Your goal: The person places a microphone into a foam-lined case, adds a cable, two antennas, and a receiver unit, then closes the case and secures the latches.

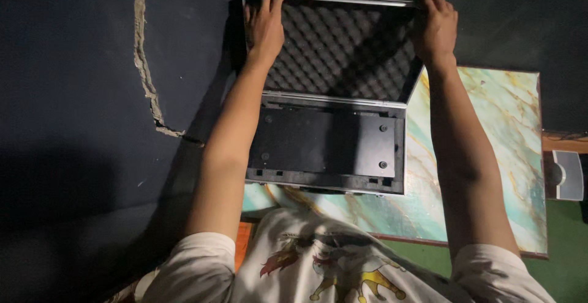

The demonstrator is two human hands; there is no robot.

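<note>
An open metal-edged case (327,183) lies on a marbled green tabletop (490,143). Its raised lid (343,52) is lined with dark egg-crate foam. The base holds a flat black panel (324,140) with screws at its corners. My left hand (264,24) grips the lid's upper left edge, fingers curled over the rim. My right hand (435,27) grips the lid's upper right corner. Both arms reach forward on either side of the case.
A dark wall (73,64) with a pale jagged crack (147,76) fills the left side. A grey and white device (563,174) sits at the right edge beyond the table. Green floor (563,266) shows at the lower right.
</note>
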